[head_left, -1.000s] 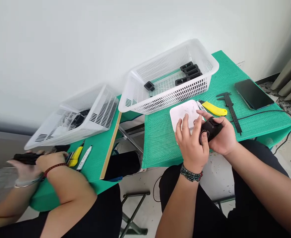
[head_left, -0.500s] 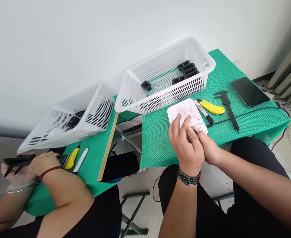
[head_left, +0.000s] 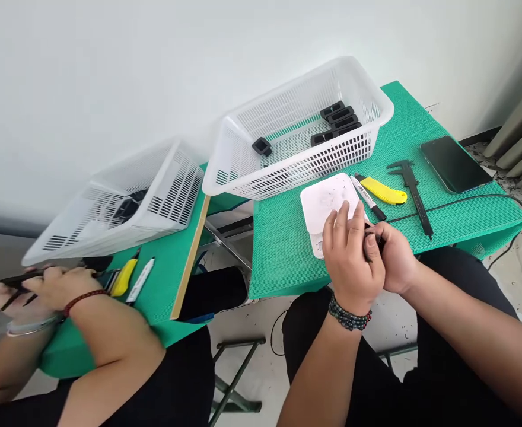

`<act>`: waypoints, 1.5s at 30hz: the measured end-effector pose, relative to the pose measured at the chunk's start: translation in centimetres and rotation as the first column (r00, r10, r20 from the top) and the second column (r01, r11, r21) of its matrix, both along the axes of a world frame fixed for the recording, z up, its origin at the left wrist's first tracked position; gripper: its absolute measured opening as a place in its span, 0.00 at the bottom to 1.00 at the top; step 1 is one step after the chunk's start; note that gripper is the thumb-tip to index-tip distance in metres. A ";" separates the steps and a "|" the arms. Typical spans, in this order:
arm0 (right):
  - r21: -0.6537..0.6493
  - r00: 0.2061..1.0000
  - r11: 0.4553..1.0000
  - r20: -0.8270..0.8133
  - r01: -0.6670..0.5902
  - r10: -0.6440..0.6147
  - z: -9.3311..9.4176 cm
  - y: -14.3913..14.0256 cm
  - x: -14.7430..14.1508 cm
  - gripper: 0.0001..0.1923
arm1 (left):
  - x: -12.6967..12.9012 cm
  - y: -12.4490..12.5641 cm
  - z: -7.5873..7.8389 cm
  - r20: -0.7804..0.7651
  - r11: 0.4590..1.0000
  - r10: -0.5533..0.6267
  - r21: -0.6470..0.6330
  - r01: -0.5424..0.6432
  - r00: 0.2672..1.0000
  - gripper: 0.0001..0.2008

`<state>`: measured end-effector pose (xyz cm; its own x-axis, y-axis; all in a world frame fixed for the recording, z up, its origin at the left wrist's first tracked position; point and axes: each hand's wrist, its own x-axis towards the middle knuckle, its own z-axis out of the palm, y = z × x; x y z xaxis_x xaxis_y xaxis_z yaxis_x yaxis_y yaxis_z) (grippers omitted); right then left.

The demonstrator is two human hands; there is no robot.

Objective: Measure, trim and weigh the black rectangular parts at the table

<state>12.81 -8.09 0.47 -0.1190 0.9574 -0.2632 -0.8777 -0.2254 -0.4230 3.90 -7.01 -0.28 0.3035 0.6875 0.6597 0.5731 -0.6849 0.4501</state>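
Two hands meet at the near edge of a green-covered table [head_left: 287, 255]. The left hand [head_left: 352, 267] is curled, fingers bent over a small black part [head_left: 374, 242] that is mostly hidden between the hands. The right hand [head_left: 394, 261] is closed around the same part from the other side, the two hands touching. Just beyond the fingertips sits a white scale [head_left: 330, 204]. Past the right hand lie a marker [head_left: 368, 204], a yellow utility knife [head_left: 383, 191] and a black caliper [head_left: 414, 190]. Farther off, a white basket [head_left: 296, 166] holds more black parts. Well off to the left, another person's hands [head_left: 43, 290] grip a dark tool.
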 end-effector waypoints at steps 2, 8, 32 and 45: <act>-0.045 0.998 0.999 -0.053 -0.019 0.017 0.7 -0.2 0.9 0.05 | 0.1 -0.2 0.1 -0.017 0.999 -0.026 0.043 0.027 1.000 0.25; -0.059 0.984 0.996 -0.166 -0.069 0.058 1.7 -0.6 2.9 0.09 | 0.4 -0.1 0.3 -0.010 0.986 -0.124 0.112 0.124 0.992 0.26; 0.315 0.989 0.942 0.052 0.114 -0.137 -0.1 -4.6 12.3 0.09 | -11.7 9.0 -3.0 0.267 0.792 0.588 -0.381 -0.476 0.764 0.24; 0.431 0.954 0.864 -0.022 -0.261 0.300 -6.8 -13.1 8.7 0.44 | -5.4 1.1 -4.6 0.353 0.953 0.278 0.011 -0.301 0.893 0.32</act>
